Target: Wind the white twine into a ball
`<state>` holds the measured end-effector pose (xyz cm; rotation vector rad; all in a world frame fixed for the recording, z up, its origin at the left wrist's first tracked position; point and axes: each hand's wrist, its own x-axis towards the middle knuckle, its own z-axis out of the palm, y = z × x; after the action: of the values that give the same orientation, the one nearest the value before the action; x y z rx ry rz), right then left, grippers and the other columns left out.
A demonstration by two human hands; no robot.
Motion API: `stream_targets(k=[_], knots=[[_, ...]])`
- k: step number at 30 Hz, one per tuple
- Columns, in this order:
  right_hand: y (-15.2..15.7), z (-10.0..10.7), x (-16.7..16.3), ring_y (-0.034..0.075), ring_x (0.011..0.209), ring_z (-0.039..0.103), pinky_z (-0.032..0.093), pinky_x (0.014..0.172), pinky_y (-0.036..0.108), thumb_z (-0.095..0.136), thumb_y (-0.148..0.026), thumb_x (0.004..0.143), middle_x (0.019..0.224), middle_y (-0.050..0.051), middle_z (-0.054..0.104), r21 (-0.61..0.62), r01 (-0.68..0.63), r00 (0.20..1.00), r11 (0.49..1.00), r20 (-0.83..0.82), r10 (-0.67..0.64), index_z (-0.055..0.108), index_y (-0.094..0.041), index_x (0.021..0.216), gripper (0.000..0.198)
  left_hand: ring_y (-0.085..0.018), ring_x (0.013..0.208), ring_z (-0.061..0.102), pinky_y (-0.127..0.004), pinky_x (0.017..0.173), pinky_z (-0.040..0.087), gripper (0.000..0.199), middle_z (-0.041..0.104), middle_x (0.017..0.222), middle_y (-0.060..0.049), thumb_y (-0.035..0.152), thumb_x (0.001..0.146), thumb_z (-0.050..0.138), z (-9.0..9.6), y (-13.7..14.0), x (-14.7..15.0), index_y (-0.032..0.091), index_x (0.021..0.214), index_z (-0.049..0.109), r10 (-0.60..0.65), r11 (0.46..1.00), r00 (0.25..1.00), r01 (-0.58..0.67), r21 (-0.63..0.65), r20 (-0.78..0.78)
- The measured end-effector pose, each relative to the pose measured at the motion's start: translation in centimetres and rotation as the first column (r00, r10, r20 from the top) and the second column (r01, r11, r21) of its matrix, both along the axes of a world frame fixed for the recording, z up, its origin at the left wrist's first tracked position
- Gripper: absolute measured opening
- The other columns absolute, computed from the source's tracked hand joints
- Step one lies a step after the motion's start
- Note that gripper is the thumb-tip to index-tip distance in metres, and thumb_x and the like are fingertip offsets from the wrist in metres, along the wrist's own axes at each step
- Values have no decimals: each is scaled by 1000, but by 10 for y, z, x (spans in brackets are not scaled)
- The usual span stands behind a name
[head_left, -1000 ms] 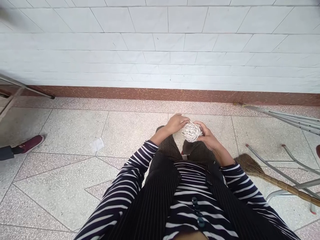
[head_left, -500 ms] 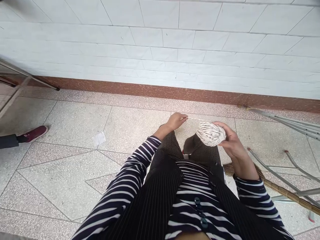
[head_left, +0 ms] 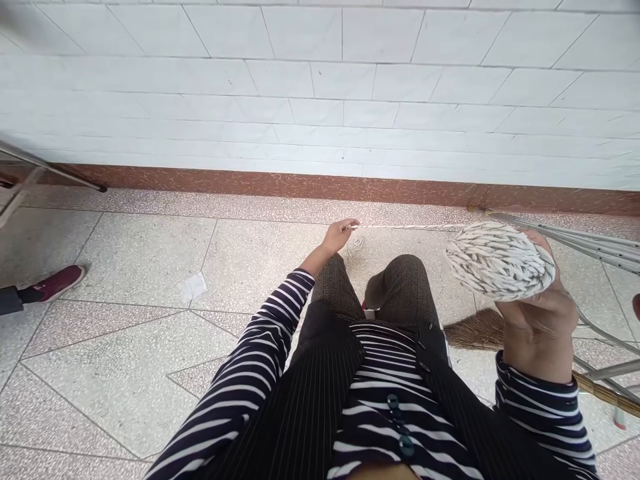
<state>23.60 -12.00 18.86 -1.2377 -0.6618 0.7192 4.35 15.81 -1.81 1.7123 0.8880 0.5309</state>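
My right hand [head_left: 540, 313] grips a large ball of white yarn flecked with dark grey [head_left: 500, 261], raised on the right side of the head view. From the ball a strand of yarn [head_left: 405, 227] runs left, nearly level and taut. Its other end is pinched between the fingers of my left hand [head_left: 339, 235], which is above my left knee. Below the strand, close to the left hand, a small pale coil [head_left: 357, 245] shows against the floor; I cannot tell exactly what it is.
A straw broom [head_left: 475, 330] lies at my right, beside metal crutches or chair legs [head_left: 600, 250]. A white paper scrap [head_left: 193, 287] is on the tiled floor. At the far left are another person's red shoe [head_left: 60, 283] and metal furniture legs [head_left: 55, 172]. A white tiled wall [head_left: 320, 80] stands ahead.
My right hand has moved right and closer to the camera with the yarn ball, which looks larger. The strand between the hands is longer. My left hand has shifted slightly left.
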Motion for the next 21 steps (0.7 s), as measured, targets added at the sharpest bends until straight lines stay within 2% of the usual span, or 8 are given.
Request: stream_targets(k=[3,7,11,12,14,17,19,21], knots=[[7,1,11,45,147,32,50,92,74,73,-30,59,140,0,61,8,30,999,1000,41,-30,70,-44,115,57,-21,115,65,-38,104,50,35,72,121,-8,5,81,51,-1,0,-3,16,104,75,10,991,995,4,-135,97],[12,1,22,44,146,35,46,97,75,69,-27,67,144,2,58,44,73,996,996,56,-75,69,-46,119,54,-23,117,63,-40,97,55,31,68,126,-10,12,80,53,-4,3,-10,16,101,75,62,935,970,25,-353,235],[8,8,26,46,136,47,44,96,77,67,-24,70,127,6,68,92,149,983,984,98,-158,72,-43,108,43,-20,100,69,-36,88,57,29,70,119,-14,13,78,54,-12,10,-25,11,100,72,189,890,976,-123,-439,109],[8,11,27,45,132,51,46,94,76,67,-23,70,122,6,69,102,167,979,981,101,-177,73,-41,102,38,-20,97,70,-35,86,57,29,71,116,-14,14,78,54,-15,13,-29,11,101,72,204,884,977,-157,-441,62],[10,19,31,42,126,56,54,86,68,67,-22,67,115,5,71,154,227,969,962,66,-239,74,-37,92,30,-19,92,71,-35,87,56,29,74,106,-13,15,78,53,-21,19,-37,11,99,72,177,905,983,-180,-386,-45],[17,29,36,35,125,58,64,66,43,66,-22,58,114,5,69,279,299,954,913,-66,-292,72,-29,82,26,-21,92,71,-38,97,53,23,76,91,-11,15,77,51,-27,27,-44,11,83,73,114,952,978,-158,-262,-177],[22,34,34,34,125,58,63,60,34,65,-20,53,117,5,67,333,298,954,894,-111,-277,72,-27,84,33,-23,101,69,-38,104,49,22,77,92,-9,13,75,52,-28,31,-41,14,77,74,79,971,976,-122,-204,-204],[29,37,26,35,127,57,64,64,38,66,-16,52,123,5,66,317,233,972,919,-82,-219,72,-30,93,44,-24,112,66,-39,109,46,26,77,105,-7,12,75,53,-24,33,-34,16,86,76,23,993,975,-48,-111,-220]])
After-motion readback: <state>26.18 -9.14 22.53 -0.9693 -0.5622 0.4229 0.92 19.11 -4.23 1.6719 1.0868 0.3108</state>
